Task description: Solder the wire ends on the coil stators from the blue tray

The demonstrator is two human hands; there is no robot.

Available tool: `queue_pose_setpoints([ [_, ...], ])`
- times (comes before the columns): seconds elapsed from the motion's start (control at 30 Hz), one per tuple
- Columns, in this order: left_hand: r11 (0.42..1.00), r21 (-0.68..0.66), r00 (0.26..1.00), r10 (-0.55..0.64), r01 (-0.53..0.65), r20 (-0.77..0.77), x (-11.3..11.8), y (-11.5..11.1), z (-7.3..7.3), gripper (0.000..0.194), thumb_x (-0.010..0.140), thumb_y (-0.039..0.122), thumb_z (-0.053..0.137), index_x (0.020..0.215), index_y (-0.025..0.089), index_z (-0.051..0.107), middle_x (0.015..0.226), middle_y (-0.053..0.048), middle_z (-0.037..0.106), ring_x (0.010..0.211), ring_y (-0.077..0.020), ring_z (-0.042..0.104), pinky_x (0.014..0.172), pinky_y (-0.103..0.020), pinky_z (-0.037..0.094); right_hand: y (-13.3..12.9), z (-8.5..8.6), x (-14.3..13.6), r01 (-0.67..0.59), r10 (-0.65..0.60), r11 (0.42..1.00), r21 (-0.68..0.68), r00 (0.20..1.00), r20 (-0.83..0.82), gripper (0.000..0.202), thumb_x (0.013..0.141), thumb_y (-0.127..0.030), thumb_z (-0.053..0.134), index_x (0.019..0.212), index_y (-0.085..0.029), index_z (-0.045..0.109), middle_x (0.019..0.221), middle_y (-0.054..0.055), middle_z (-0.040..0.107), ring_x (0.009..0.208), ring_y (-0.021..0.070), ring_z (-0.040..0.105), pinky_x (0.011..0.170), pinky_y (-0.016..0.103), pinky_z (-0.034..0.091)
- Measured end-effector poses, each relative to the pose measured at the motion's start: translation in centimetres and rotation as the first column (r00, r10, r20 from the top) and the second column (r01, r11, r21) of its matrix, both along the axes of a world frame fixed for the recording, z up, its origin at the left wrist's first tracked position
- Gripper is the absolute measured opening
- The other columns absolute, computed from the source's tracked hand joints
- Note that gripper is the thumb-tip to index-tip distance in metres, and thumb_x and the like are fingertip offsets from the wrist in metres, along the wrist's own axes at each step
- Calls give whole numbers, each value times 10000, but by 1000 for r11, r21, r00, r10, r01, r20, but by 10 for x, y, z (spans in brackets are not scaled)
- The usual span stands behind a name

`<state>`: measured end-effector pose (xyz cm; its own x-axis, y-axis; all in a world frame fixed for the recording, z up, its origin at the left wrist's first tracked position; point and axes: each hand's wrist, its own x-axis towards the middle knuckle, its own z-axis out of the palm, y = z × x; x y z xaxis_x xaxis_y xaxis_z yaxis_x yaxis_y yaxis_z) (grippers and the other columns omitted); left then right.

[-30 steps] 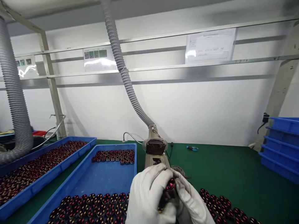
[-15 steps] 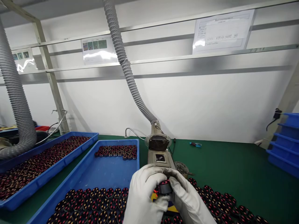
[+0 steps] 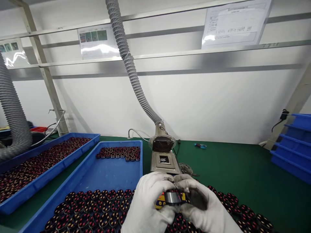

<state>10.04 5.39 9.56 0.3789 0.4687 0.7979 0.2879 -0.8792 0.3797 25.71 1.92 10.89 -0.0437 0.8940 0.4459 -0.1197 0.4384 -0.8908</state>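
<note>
My left hand (image 3: 148,202) and my right hand (image 3: 206,207), both in white gloves with darkened fingertips, come together at the lower middle. Between their fingertips is a small round dark part (image 3: 173,197) with a shiny side wall, gripped from both sides. Part of its top is covered by my fingers. Just behind it shows a yellow and dark-blue device (image 3: 160,203), mostly hidden by the gloves. Several similar round black parts with pink and yellow spots (image 3: 181,223) lie below and between my hands.
A metal heating unit (image 3: 164,160) under a grey hose (image 3: 131,68) stands ahead. To the left are a blue tray (image 3: 80,176) with rows of round parts and another full blue tray (image 3: 46,174). Loose parts (image 3: 233,204) lie right, near stacked blue bins (image 3: 291,152). Small blue-handled cutters (image 3: 200,146) lie behind.
The right hand has shifted slightly right and its fingers have spread around the part, baring more of its shiny side. The whole view has moved a little.
</note>
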Motion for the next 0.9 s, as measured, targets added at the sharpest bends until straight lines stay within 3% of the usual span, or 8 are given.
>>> queue_pose_setpoints([
  [0.17, 994, 105, 998, -21, 26, -53, 2, 1, 1, 458, 568, 33, 437, 978, 201, 554, 1000, -54, 667, 961, -224, 603, 782, -377, 492, 2, -2, 3, 70, -94, 982, 173, 986, 138, 92, 684, -224, 720, 746, -289, 737, 774, 34, 648, 724, 172, 616, 662, 242, 503],
  [0.3, 964, 267, 999, 13, -3, -36, 3, -3, 11, 331, 635, 30, 428, 910, 159, 559, 916, -73, 684, 872, -216, 629, 720, -357, 502, 3, -5, -6, 104, -115, 991, -79, 980, -164, 158, 614, -365, 778, 579, -237, 693, 655, 6, 600, 643, 135, 555, 629, 220, 478],
  [0.4, 987, 160, 999, -12, 17, -32, 4, -6, 11, 399, 560, 25, 424, 900, 174, 569, 925, -50, 678, 877, -205, 625, 731, -341, 512, 1, -3, -4, 49, -172, 960, -274, 878, -447, 275, 505, -457, 819, 667, -262, 711, 731, -1, 663, 686, 137, 583, 704, 240, 492],
  [0.5, 998, 58, 999, -33, 34, -25, 3, -5, 6, 464, 506, 37, 416, 913, 192, 575, 945, -45, 675, 884, -212, 623, 738, -345, 525, -1, 2, 3, 92, -171, 959, -269, 943, -284, 251, 533, -411, 819, 690, -244, 718, 716, 13, 674, 708, 147, 600, 706, 233, 485],
  [0.63, 994, 91, 999, -51, 53, -18, 3, -3, 3, 471, 490, 62, 394, 906, 188, 575, 932, -45, 677, 864, -210, 629, 705, -335, 526, 1, 3, 1, 41, -42, 990, -137, 999, 0, 160, 568, -287, 802, 678, -221, 707, 658, -1, 618, 641, 145, 575, 599, 227, 484],
  [0.7, 985, 169, 999, -19, 24, -29, 4, -3, 6, 431, 536, 55, 402, 912, 166, 581, 909, -59, 678, 854, -209, 632, 695, -337, 523, 5, -1, -6, 122, -122, 992, 30, 992, 11, 112, 568, -214, 783, 559, -206, 671, 591, -14, 574, 564, 120, 550, 528, 201, 469],
  [0.8, 929, 355, 993, 119, -105, -18, 4, -3, 11, 310, 653, 37, 443, 913, 130, 585, 889, -82, 687, 845, -208, 635, 699, -342, 512, 8, -9, -14, 316, -304, 929, 193, 948, -91, 146, 579, -148, 750, 519, -201, 628, 579, -17, 572, 536, 113, 565, 486, 181, 472],
  [0.9, 857, 478, 977, 212, -191, 10, 2, -3, 12, 232, 712, 51, 461, 901, 109, 582, 881, -86, 696, 842, -205, 632, 703, -343, 501, 5, -12, -12, 636, -589, 758, 144, 762, -269, 129, 620, -152, 731, 589, -213, 623, 668, -8, 634, 614, 124, 617, 573, 199, 519],
])
